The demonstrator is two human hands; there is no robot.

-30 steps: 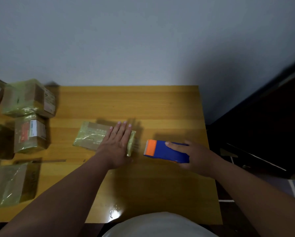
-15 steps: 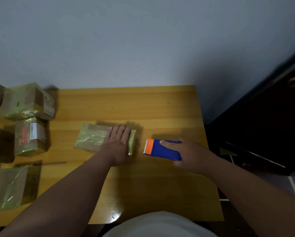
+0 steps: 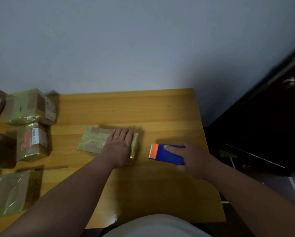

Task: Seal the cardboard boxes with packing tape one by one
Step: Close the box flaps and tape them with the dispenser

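Flat tape-wrapped cardboard box (image 3: pixel 98 141) pressed under flat left hand (image 3: pixel 121 147); right hand (image 3: pixel 193 159) beside it grips blue-orange tape dispenser (image 3: pixel 165 154), likely next strip.

Plain domestic room used for parcel packing: bare grey painted wall (image 3: pixel 126 40), small yellow wooden table (image 3: pixel 126 108), dark wooden door with round metal knob (image 3: pixel 291 82), tape-wrapped brown cardboard boxes (image 3: pixel 30 106).

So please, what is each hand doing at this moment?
Left hand: open, pressing flat on the flat box.
Right hand: gripping the blue tape dispenser.
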